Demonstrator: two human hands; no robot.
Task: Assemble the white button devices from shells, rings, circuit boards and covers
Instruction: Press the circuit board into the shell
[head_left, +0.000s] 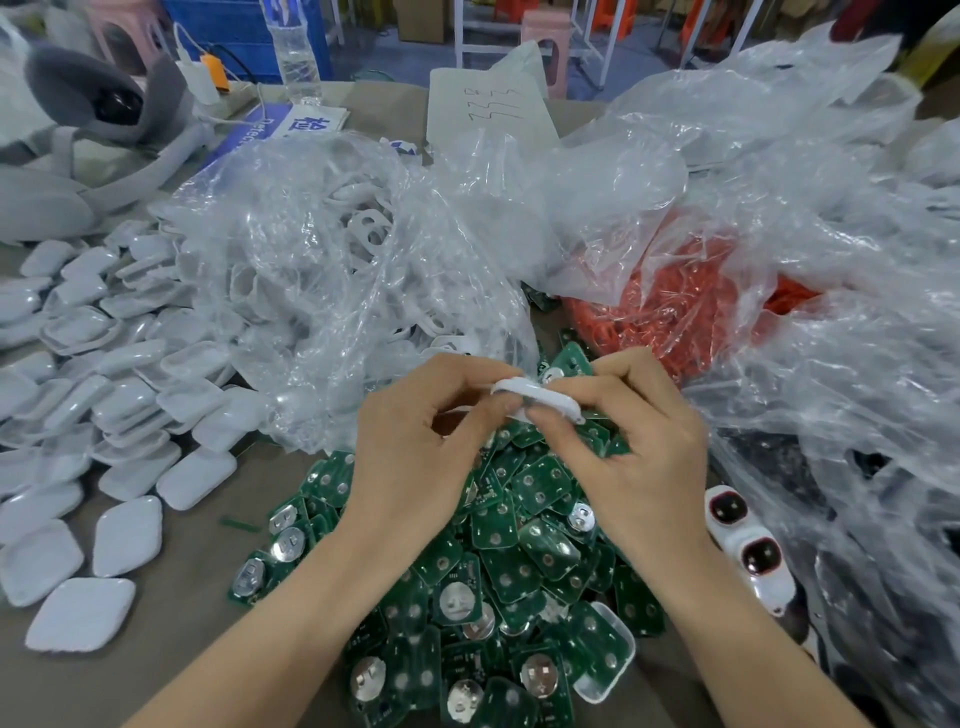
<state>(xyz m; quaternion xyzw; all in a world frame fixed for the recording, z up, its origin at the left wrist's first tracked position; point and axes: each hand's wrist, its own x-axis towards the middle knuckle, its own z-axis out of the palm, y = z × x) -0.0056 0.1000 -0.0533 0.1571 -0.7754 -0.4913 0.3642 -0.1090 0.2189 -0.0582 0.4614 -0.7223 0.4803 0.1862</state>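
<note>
Your left hand (426, 457) and right hand (644, 452) meet above the heap of green circuit boards (519, 561) on the near middle of the counter (187, 551). Both sets of fingers are clamped on one white shell (540, 397), held tilted between them. White plastic pieces (104, 395) lie spread to the left. Farther back sit a clear bag of white parts (332, 260) and, to its right, a bag of orange parts (675, 312).

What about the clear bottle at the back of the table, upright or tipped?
Upright: the clear bottle stands on its base near the table's far edge, top out of frame.
</note>
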